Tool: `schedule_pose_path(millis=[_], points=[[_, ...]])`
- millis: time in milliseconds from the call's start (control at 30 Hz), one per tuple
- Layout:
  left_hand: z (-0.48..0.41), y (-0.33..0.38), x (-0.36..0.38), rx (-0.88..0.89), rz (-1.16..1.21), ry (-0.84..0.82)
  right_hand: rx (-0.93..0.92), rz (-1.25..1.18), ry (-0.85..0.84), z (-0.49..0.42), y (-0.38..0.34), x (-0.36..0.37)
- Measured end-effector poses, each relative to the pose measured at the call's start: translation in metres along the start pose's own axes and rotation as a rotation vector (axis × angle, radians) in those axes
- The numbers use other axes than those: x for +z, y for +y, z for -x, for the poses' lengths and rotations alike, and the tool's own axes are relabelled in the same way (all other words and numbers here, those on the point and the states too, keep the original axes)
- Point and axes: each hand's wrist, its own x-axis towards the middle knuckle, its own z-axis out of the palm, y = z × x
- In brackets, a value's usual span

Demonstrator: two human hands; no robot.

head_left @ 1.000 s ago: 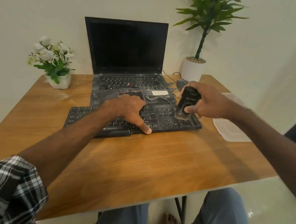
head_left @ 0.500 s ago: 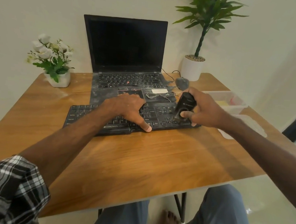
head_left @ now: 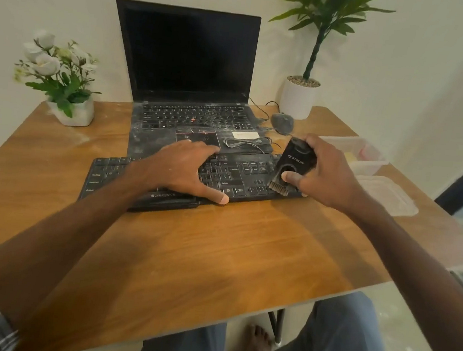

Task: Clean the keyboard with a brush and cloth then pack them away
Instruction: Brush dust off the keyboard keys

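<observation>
One black flat plastic keyboard (head_left: 247, 174), dusty, lying across the middle of the brown wooden table (head_left: 187, 256), just in front of an open black laptop (head_left: 190, 65). One black block-handled brush (head_left: 294, 164), short bristles down on the keys at the keyboard's right end, its top tilted away from the sitter. Right hand (head_left: 327, 177): curled round the brush body, thumb on its front face, wrist raised. Left hand (head_left: 185, 167): fingers spread flat over the centre keys, thumb at the near edge, apparently pinning the board. Step judged: brushing, cloth not yet in use. The next move calls for short strokes along the key rows. One clear plastic tub (head_left: 369, 158) and loose lid (head_left: 388, 194) on the table to the right. The cloth cannot be made out.
</observation>
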Motion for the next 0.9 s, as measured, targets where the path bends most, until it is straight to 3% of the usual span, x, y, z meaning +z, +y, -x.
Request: schedule_pose_path(millis=[500,767,900], points=[[0.033,-0.032,0.021,-0.025,-0.039,0.138,0.200,-0.060,0.112,0.005,0.003,-0.002],[0.036,-0.028,0.032,-0.040,-0.007,0.212,0.120,0.079,0.130,0.018,-0.029,0.028],[0.035,-0.028,0.033,-0.047,-0.002,0.207,0.188,0.021,0.134,0.010,-0.029,0.013]])
